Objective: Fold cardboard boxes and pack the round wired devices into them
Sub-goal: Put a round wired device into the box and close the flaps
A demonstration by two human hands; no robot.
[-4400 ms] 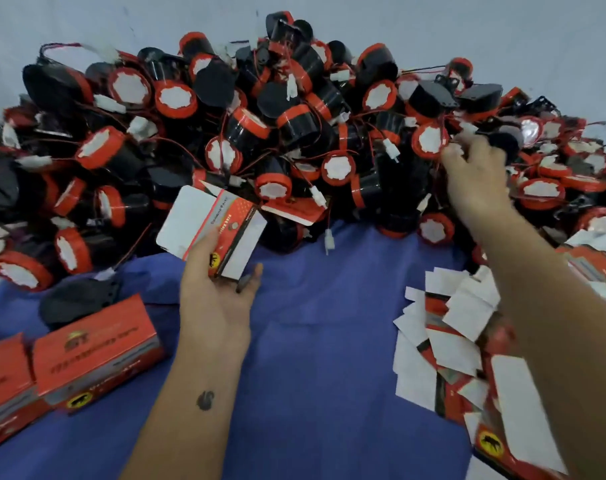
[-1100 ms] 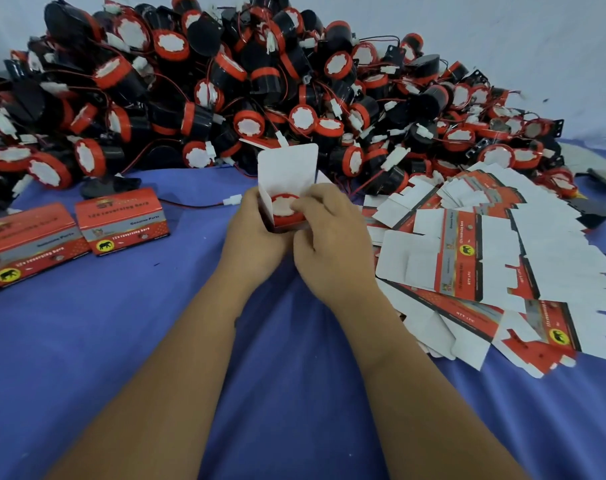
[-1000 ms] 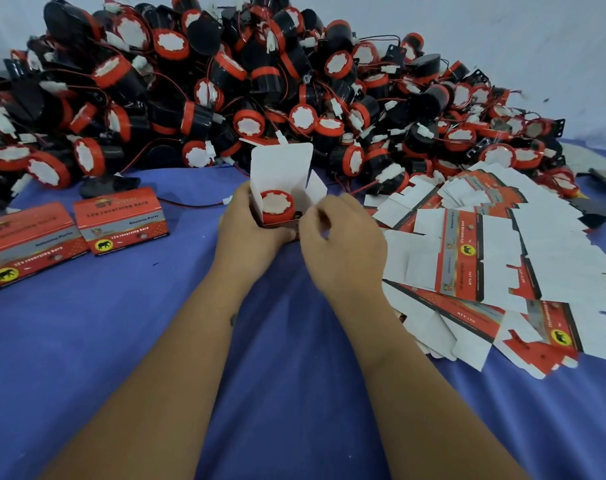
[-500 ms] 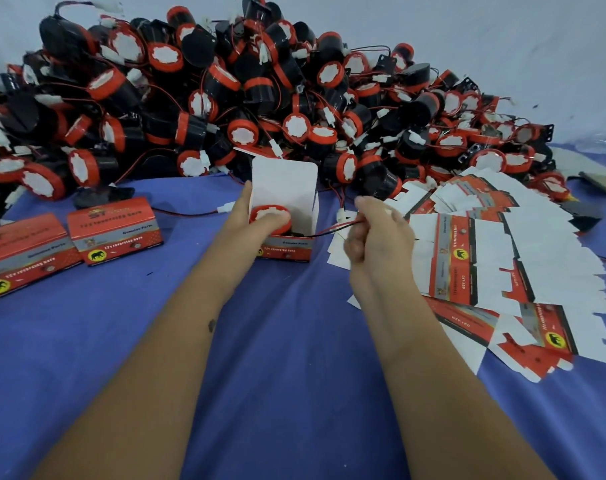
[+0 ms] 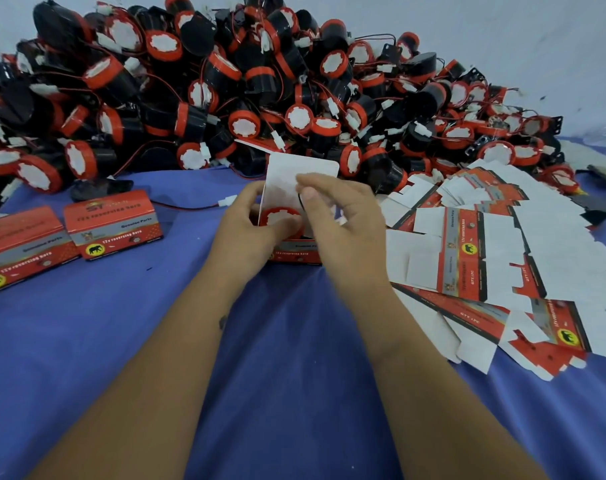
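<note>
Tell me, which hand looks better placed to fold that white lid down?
Probably the right hand: its fingers already hover at the lid, while the left hand holds the box.

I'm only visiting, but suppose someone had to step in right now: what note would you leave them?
Left hand grips the open box, thumb on the device seated inside. Right hand hovers over the box, fingers loosely curled; whether it holds anything is unclear. Lid flap stands up. Two closed boxes lie left, flat blanks right, device pile behind. Left: close this box, then pack more.
</note>
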